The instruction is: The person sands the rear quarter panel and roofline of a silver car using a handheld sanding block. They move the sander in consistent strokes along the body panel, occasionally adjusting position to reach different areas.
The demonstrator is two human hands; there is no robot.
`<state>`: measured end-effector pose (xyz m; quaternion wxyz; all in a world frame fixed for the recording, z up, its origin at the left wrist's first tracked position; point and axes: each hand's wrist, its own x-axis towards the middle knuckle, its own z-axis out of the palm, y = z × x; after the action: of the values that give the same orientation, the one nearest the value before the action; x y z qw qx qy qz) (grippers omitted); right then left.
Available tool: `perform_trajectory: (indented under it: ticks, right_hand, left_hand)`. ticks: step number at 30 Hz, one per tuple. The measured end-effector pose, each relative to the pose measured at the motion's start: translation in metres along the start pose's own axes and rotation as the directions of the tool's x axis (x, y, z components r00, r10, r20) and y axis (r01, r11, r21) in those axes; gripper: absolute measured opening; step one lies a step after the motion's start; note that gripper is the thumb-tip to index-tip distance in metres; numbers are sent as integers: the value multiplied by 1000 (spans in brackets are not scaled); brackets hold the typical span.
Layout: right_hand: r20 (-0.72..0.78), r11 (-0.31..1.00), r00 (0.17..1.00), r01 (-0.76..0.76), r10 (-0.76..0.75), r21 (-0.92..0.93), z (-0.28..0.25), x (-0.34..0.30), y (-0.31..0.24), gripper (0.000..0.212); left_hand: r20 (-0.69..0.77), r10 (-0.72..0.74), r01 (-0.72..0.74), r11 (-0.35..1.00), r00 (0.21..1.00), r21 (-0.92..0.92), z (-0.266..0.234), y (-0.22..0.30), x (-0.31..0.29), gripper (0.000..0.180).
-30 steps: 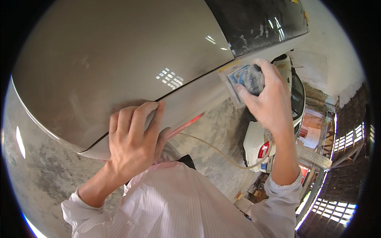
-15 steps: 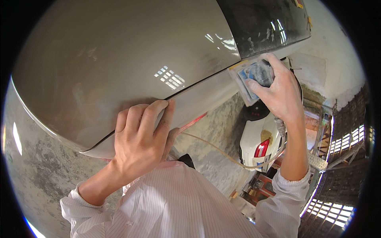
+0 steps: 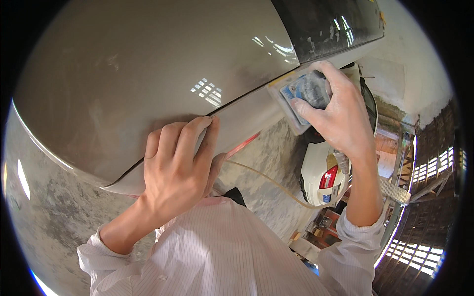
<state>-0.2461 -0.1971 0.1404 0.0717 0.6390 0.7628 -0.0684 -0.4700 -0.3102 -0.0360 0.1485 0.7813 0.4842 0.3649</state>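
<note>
A glossy grey-beige car panel (image 3: 148, 64) spreads before me, and a dark seam divides it from a pale, dull strip (image 3: 247, 111) along its near edge. My right hand (image 3: 340, 108) wraps round a dusty power sander (image 3: 313, 91) with a blue-and-dark body and a flat rectangular pad. The pad is held at the right part of the pale strip, just below the seam; its contact face is hidden. My left hand (image 3: 177, 158) grips the panel edge farther left, fingers bent over the strip up to the seam and thumb on the near side.
A dark glossy panel (image 3: 331, 32) adjoins the grey-beige one at upper right. A thin hose (image 3: 271, 183) crosses above the mottled concrete floor (image 3: 261, 158). Beyond it stands a white vehicle with a red tail light (image 3: 328, 176). A pale wall (image 3: 410, 59) rises at the right.
My right hand has slid the sander a little to the left along the pale strip. The left hand keeps its place on the panel edge. The view has shifted slightly.
</note>
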Motion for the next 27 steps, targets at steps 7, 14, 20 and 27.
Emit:
perform_trajectory:
  ticks: [7,14,20,27]
  right_hand:
    - [8,999,1000,2,-2,37,-5,-4,-9,48]
    - [-20,998,998,59,-60,-3,-10,-8,-14,48]
    - [47,998,999,-31,28,54,7,-29,-43,52]
    - [-85,993,989,-121,120,-7,25,-17,-12,48]
  left_hand:
    - [-7,14,-14,1000,1000,-21,-1,7,14,56]
    - [-82,-8,-1,994,997,-110,4,14,35,49]
    - [-101,-18,3,989,995,-150,3,5,14,45]
    - [-127,-4,-15,989,992,-146,6,-13,-13,42]
